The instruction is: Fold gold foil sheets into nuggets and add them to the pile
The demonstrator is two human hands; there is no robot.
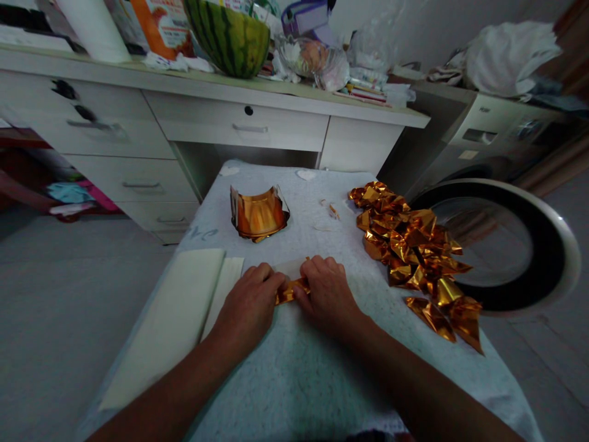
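Observation:
Both my hands meet over the middle of a cloth-covered table (322, 368). Closed fingers of my left hand (255, 294) grip the left end of a small strip of shiny orange-gold foil paper (286, 293). At its right end, my right hand (326, 288) pinches the same foil paper between thumb and fingers. A pale sheet (291, 269) shows just behind the foil, partly covered by my hands. Beyond them stands a curved stack of gold foil sheets (260, 215). To the right lies a heap of folded gold foil pieces (409, 239).
Left of my hands lies a stack of cream paper (170, 313). Small scraps (334, 212) lie near the table's middle. A white desk (239, 126) with a cut watermelon (230, 37) stands behind. At right, a washing machine's round door (559, 245) hangs open beside the table.

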